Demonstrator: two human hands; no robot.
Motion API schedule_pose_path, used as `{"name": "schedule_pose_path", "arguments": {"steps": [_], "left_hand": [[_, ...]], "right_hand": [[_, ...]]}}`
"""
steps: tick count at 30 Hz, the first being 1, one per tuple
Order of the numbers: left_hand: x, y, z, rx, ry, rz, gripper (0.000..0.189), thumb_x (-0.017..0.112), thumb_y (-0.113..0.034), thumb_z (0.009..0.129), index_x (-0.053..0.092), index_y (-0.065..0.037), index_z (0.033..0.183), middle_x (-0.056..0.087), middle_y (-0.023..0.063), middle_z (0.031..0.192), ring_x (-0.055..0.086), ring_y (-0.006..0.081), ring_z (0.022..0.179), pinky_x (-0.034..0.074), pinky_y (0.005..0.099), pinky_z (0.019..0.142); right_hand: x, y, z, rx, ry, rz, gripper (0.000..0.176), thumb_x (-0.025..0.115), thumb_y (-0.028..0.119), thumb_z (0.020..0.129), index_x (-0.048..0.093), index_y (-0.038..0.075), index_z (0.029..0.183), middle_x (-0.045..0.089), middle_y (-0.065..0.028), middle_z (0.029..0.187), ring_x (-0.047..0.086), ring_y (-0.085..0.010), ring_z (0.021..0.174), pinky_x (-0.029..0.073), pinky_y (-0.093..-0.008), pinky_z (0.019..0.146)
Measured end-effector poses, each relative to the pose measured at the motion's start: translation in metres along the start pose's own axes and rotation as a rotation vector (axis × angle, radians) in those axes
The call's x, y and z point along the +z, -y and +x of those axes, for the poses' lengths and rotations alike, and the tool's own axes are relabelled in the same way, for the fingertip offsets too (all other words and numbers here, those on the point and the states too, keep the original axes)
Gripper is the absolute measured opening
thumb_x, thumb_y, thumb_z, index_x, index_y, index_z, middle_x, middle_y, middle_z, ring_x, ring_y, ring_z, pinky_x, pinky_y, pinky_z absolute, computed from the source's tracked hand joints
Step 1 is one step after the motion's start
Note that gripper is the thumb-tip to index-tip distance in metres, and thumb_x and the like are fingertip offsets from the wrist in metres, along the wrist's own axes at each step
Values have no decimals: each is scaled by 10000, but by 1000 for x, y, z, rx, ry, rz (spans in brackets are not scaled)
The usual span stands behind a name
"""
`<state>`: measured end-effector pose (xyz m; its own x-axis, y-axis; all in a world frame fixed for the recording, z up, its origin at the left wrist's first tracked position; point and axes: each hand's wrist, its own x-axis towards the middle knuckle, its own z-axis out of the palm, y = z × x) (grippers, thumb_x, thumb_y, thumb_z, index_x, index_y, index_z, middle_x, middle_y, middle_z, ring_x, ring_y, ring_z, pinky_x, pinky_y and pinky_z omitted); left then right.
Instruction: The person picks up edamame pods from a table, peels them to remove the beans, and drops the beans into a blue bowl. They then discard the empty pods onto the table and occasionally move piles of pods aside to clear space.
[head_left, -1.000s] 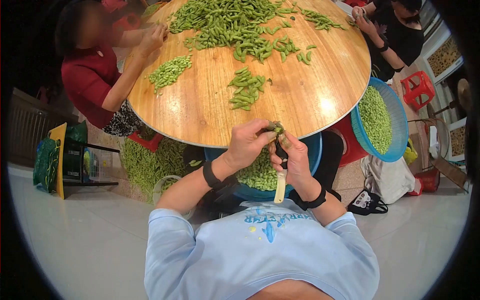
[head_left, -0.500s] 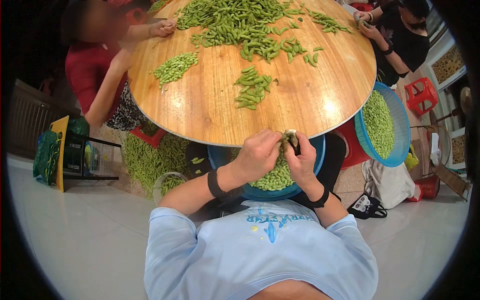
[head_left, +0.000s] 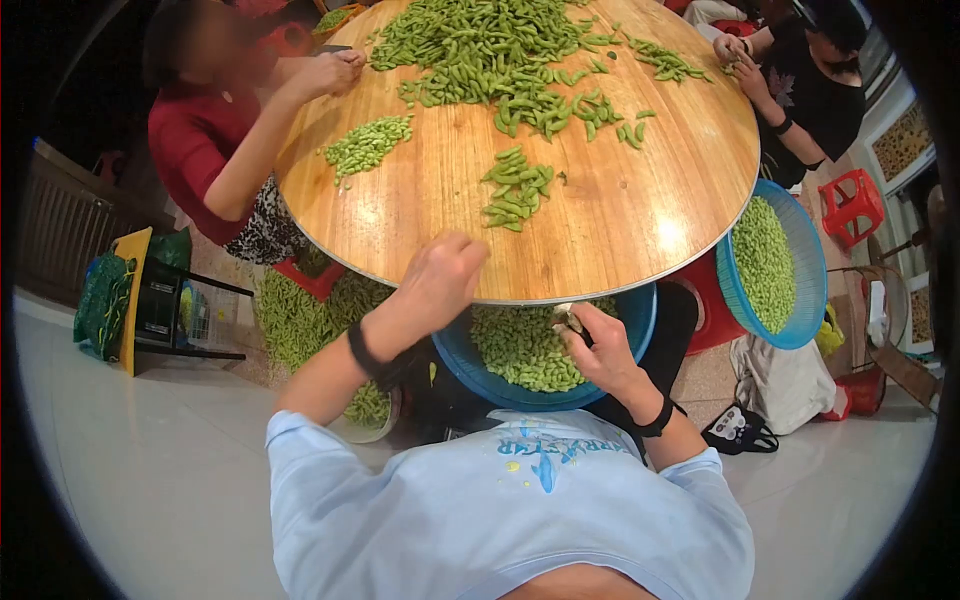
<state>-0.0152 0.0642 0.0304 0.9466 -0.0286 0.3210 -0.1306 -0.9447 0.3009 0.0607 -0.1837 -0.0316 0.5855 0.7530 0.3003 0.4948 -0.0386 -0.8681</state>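
My left hand (head_left: pixel 440 285) hovers over the near edge of the round wooden table (head_left: pixel 610 235), its fingers curled together; what they hold, if anything, is hidden. Lower and to the right, my right hand (head_left: pixel 605 350) pinches a small dark and pale thing (head_left: pixel 567 318) between thumb and fingers, too small to name. Beneath it sits a blue basin (head_left: pixel 452 352) holding shelled green beans (head_left: pixel 530 350), partly covered by the table's edge. A small group of green bean pods (head_left: pixel 516 190) lies on the table beyond my left hand.
A large heap of pods (head_left: pixel 480 50) and a small pile of shelled beans (head_left: pixel 368 146) are on the table. A person in red (head_left: pixel 200 140) sits at left, one in black (head_left: pixel 815 90) at right. Another blue basin (head_left: pixel 808 300) stands right. Pods (head_left: pixel 310 320) cover the floor at left.
My left hand has come away from my right hand, moving left and up over the table's edge. The right hand has dropped slightly over the basin. The view has shifted a little.
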Motion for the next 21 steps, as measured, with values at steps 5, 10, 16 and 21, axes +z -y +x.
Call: {"name": "schedule_pose_path", "arguments": {"steps": [5,10,16,21], "left_hand": [[45,32,42,-28,-136,57,160,585,-13,793,579,32,946,537,207,861,564,378,830,479,448,727],[47,39,48,-20,-83,4,191,552,11,787,569,44,974,545,219,868,564,399,784,489,423,710],[30,16,37,-545,148,-986,127,551,-25,854,583,26,966,606,43,781,575,128,688,474,259,649],[38,-2,20,-448,89,-938,184,565,-75,843,599,42,980,614,53,751,549,86,675,462,255,612]], "right_hand": [[-2,-2,-2,241,-3,312,290,527,78,887,540,-38,1153,576,-93,751,553,-159,607,446,-266,542],[-4,3,4,390,49,619,309,434,119,966,503,-12,1238,556,-27,748,488,-59,548,386,-196,464],[7,15,26,386,-69,885,339,425,126,982,468,2,1295,548,-38,752,466,-65,521,371,-193,434],[18,11,40,361,-97,931,359,434,123,984,430,5,1324,557,-36,770,462,-62,521,375,-190,430]]}}
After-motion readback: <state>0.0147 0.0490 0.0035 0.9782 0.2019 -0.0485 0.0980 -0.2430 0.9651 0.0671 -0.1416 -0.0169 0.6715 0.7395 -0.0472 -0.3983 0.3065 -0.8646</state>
